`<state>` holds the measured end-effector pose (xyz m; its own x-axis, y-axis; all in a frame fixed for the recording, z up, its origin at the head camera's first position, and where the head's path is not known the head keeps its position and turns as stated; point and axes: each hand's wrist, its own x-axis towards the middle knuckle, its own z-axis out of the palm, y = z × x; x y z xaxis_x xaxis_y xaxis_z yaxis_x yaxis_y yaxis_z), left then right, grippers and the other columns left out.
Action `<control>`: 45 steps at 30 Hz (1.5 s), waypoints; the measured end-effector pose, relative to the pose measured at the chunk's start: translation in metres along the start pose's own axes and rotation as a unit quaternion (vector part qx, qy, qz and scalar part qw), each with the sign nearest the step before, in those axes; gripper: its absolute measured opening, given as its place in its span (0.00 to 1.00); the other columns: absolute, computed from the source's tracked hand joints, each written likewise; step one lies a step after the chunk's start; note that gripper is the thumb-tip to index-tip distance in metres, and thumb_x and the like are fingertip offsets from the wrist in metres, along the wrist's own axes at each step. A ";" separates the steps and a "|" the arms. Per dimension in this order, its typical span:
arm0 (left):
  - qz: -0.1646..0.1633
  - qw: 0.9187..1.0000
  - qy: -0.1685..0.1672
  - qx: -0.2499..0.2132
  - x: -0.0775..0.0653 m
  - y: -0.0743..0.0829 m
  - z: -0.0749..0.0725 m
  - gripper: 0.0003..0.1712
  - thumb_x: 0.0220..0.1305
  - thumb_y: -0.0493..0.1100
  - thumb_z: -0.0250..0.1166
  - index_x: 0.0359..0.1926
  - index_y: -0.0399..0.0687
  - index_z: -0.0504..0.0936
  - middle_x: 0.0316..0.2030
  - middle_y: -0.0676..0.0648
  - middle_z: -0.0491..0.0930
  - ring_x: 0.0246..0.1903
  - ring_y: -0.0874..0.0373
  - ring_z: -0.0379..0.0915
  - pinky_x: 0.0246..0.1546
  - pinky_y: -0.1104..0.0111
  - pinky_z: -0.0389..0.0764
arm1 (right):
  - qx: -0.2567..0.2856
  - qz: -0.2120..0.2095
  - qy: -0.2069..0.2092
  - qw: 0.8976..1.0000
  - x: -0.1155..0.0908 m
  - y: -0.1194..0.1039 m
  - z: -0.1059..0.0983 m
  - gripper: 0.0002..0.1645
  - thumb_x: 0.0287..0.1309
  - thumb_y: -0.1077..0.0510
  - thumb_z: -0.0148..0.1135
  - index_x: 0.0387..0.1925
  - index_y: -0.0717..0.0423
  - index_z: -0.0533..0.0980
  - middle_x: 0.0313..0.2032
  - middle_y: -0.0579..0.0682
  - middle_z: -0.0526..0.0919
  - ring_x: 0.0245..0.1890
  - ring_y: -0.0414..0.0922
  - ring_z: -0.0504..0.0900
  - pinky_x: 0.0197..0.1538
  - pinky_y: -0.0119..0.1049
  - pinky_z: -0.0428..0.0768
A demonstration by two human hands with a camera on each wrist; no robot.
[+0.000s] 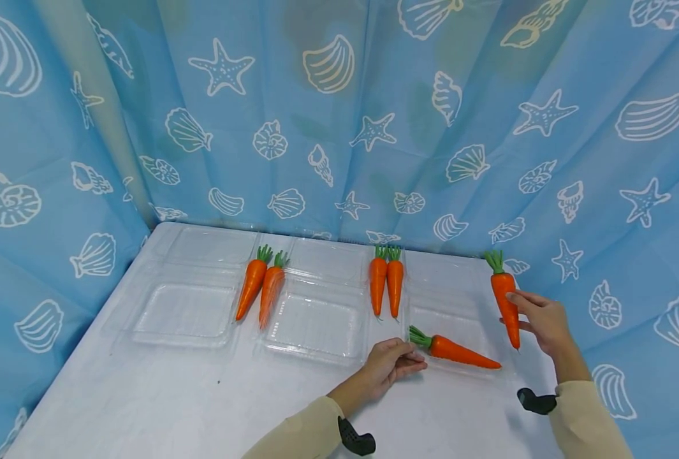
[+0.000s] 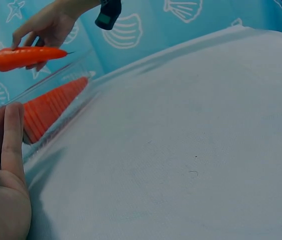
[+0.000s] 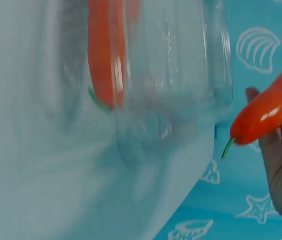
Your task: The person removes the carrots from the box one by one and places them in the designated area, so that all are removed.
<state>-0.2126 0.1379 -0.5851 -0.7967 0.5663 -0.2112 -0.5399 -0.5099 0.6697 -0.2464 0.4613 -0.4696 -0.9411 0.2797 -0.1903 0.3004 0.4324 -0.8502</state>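
My right hand (image 1: 546, 324) grips an orange toy carrot (image 1: 504, 299) with green leaves, held upright, tip down, over the table's right side. In the right wrist view the carrot (image 3: 270, 107) shows its thin green root end. A second carrot (image 1: 459, 352) lies lengthwise in the near half of the right clear plastic container (image 1: 471, 326), leaves toward the left. At that container's near left corner is my left hand (image 1: 387, 366). Its fingers (image 2: 13, 140) look straight against the plastic in the left wrist view, and its thumb is hidden there.
Two more clear containers, one in the middle (image 1: 316, 325) and one at left (image 1: 184, 312), lie with their lids folded back. Carrot pairs (image 1: 251, 287) (image 1: 378, 284) lie between neighbouring containers. A blue shell-print curtain (image 1: 328, 140) hangs behind the white table (image 1: 144, 395).
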 end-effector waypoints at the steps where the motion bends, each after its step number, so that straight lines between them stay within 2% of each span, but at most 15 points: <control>1: 0.000 1.000 0.000 0.000 0.000 0.000 0.000 0.08 0.68 0.36 0.59 0.30 0.41 0.77 0.34 0.41 0.83 0.40 0.49 0.83 0.47 0.61 0.82 | -0.005 0.009 0.012 1.000 0.001 0.001 -0.002 0.47 0.62 0.35 0.58 0.68 0.66 0.62 0.58 0.64 0.69 0.39 0.38 0.77 0.42 0.43 0.86; 5: -0.002 1.000 -0.001 0.002 0.000 0.001 0.000 0.08 0.69 0.37 0.59 0.31 0.41 0.77 0.34 0.41 0.83 0.41 0.48 0.83 0.47 0.61 0.82 | -0.002 0.055 0.049 0.997 0.004 0.006 -0.008 0.47 0.62 0.36 0.58 0.68 0.67 0.63 0.61 0.68 0.67 0.47 0.53 0.76 0.39 0.42 0.86; 8: -0.003 1.000 -0.002 0.000 0.002 0.001 0.000 0.08 0.68 0.37 0.59 0.31 0.41 0.77 0.34 0.41 0.83 0.41 0.47 0.83 0.47 0.61 0.82 | 0.011 0.087 0.070 0.994 0.005 0.013 -0.009 0.48 0.61 0.35 0.59 0.67 0.68 0.64 0.61 0.68 0.67 0.52 0.60 0.74 0.38 0.43 0.87; 11: 0.000 1.000 -0.009 -0.001 0.003 0.000 -0.001 0.08 0.68 0.36 0.59 0.30 0.41 0.76 0.34 0.40 0.84 0.42 0.46 0.83 0.48 0.61 0.82 | 0.010 0.111 0.085 0.990 0.006 0.023 -0.009 0.48 0.60 0.35 0.60 0.66 0.69 0.65 0.59 0.67 0.69 0.50 0.59 0.75 0.38 0.45 0.87; 18: -0.006 1.000 -0.025 0.012 0.000 -0.004 -0.005 0.07 0.68 0.36 0.60 0.31 0.42 0.77 0.40 0.37 0.84 0.47 0.47 0.81 0.49 0.64 0.80 | -0.027 0.161 0.103 0.981 0.008 0.038 -0.001 0.47 0.61 0.37 0.60 0.64 0.72 0.65 0.57 0.67 0.70 0.48 0.59 0.76 0.31 0.39 0.86; 24: -0.002 0.999 -0.036 0.015 0.000 -0.005 -0.006 0.07 0.68 0.35 0.60 0.31 0.42 0.76 0.40 0.38 0.84 0.48 0.47 0.81 0.51 0.63 0.80 | -0.058 0.164 0.095 0.980 0.010 0.040 0.009 0.47 0.60 0.37 0.61 0.62 0.74 0.66 0.54 0.69 0.71 0.46 0.58 0.75 0.37 0.45 0.87; 29: -0.002 0.999 -0.037 0.011 0.000 -0.004 -0.006 0.06 0.68 0.36 0.60 0.32 0.42 0.77 0.38 0.40 0.84 0.48 0.46 0.81 0.50 0.63 0.80 | -0.048 0.177 0.097 0.978 0.014 0.042 0.013 0.47 0.59 0.37 0.62 0.62 0.74 0.66 0.53 0.67 0.73 0.44 0.56 0.77 0.39 0.43 0.86; 34: 0.002 0.999 -0.034 0.012 0.000 -0.005 -0.005 0.06 0.68 0.35 0.60 0.32 0.41 0.78 0.37 0.39 0.84 0.47 0.46 0.81 0.49 0.63 0.81 | -0.039 0.197 0.093 0.975 0.018 0.048 0.013 0.50 0.58 0.35 0.62 0.64 0.72 0.63 0.55 0.66 0.73 0.47 0.57 0.77 0.50 0.49 0.82; 36: 0.002 0.999 -0.032 0.013 0.000 -0.005 -0.005 0.06 0.68 0.36 0.60 0.31 0.41 0.77 0.37 0.39 0.84 0.47 0.46 0.81 0.49 0.63 0.81 | -0.045 0.210 0.093 0.972 0.019 0.050 0.014 0.52 0.58 0.34 0.62 0.65 0.72 0.61 0.54 0.65 0.72 0.48 0.57 0.75 0.52 0.49 0.81; 41: -0.005 0.999 -0.030 0.012 0.000 -0.006 -0.005 0.07 0.68 0.36 0.60 0.31 0.41 0.77 0.36 0.41 0.84 0.48 0.46 0.81 0.49 0.63 0.81 | -0.064 0.241 0.091 0.964 0.022 0.053 0.015 0.56 0.55 0.33 0.62 0.66 0.73 0.57 0.51 0.63 0.71 0.47 0.56 0.72 0.44 0.41 0.83; 45: -0.003 0.999 -0.035 0.007 0.001 -0.006 -0.007 0.07 0.68 0.36 0.60 0.31 0.40 0.77 0.37 0.40 0.84 0.48 0.45 0.80 0.50 0.64 0.80 | -0.055 0.239 0.076 0.967 0.022 0.055 0.013 0.58 0.54 0.32 0.63 0.66 0.74 0.57 0.51 0.63 0.71 0.47 0.56 0.72 0.39 0.37 0.82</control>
<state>-0.2126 0.1373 -0.5941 -0.7724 0.6131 -0.1657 -0.5404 -0.4974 0.6786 -0.2527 0.4798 -0.5269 -0.6597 0.5894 -0.4662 0.7172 0.3085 -0.6249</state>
